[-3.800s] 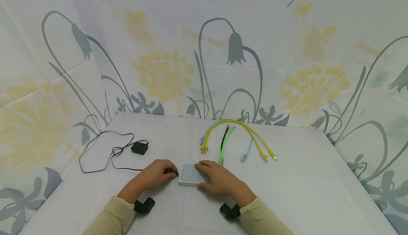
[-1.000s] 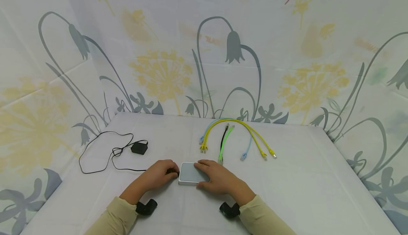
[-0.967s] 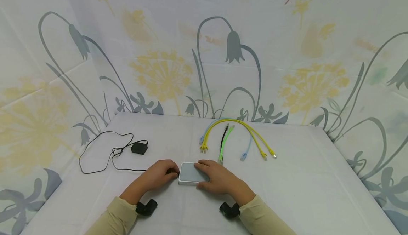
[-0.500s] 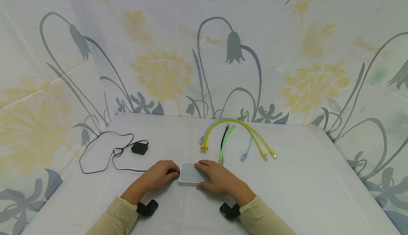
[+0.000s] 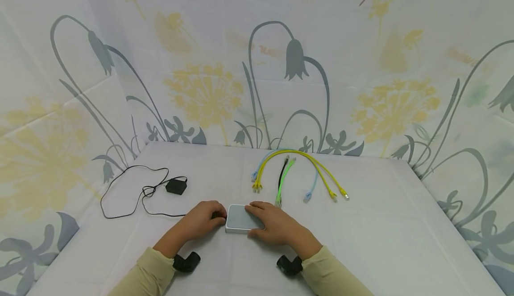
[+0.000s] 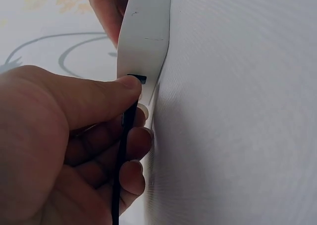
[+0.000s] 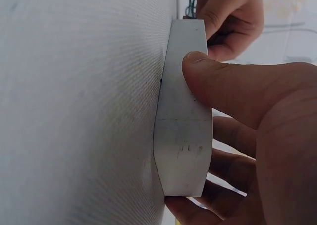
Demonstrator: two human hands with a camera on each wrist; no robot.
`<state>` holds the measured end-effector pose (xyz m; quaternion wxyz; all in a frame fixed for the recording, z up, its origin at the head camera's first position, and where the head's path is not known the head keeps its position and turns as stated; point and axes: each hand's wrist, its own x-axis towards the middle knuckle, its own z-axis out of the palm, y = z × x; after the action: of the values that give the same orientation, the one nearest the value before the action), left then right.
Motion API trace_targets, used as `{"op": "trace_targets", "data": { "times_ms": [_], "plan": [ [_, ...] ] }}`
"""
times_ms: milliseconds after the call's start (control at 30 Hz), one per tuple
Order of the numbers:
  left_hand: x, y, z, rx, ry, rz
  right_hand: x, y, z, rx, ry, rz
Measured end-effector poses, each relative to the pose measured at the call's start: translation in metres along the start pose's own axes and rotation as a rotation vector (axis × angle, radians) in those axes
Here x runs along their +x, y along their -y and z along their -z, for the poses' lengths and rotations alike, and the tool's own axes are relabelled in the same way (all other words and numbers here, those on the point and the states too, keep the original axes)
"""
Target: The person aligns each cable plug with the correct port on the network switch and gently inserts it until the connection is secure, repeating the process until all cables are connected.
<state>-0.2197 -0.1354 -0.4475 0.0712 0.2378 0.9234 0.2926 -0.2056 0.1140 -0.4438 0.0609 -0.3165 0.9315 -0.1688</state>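
A flat white box with a grey top lies on the white table. My right hand grips its right part; in the right wrist view, the thumb presses the near side wall, with fingers around the far side and right end. At the left end, my left hand pinches the end of a thin black power cord. In the left wrist view, the cord runs down past the curled fingers, and the thumb tip sits right at a dark socket in the end wall. The plug is mostly hidden by the fingers.
A black power adapter lies at the left among the cord's loops. Beyond the box are two yellow network cables, a light blue one, a short green one and a short black one. A flowered curtain stands behind.
Since the oldest frame, my left hand has moved slightly right with the cord's plug, now tight against the box's end. My right hand and the box have barely moved.
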Motion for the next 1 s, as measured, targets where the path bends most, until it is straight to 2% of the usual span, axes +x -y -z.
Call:
{"op": "trace_targets", "data": {
  "times_ms": [200,533,1000],
  "plan": [
    [0.0003,0.0009,-0.0001,0.004,0.005,-0.008,-0.0001,0.0004,0.0005,0.006,0.004,-0.007],
    [0.0014,0.0003,-0.0008,0.004,-0.025,-0.027,-0.0001,-0.0004,0.0002,0.009,0.0,0.007],
    [0.0032,0.0016,-0.0004,-0.055,-0.031,0.028,-0.0003,0.0005,0.0013,0.008,0.003,0.002]
  ]
}}
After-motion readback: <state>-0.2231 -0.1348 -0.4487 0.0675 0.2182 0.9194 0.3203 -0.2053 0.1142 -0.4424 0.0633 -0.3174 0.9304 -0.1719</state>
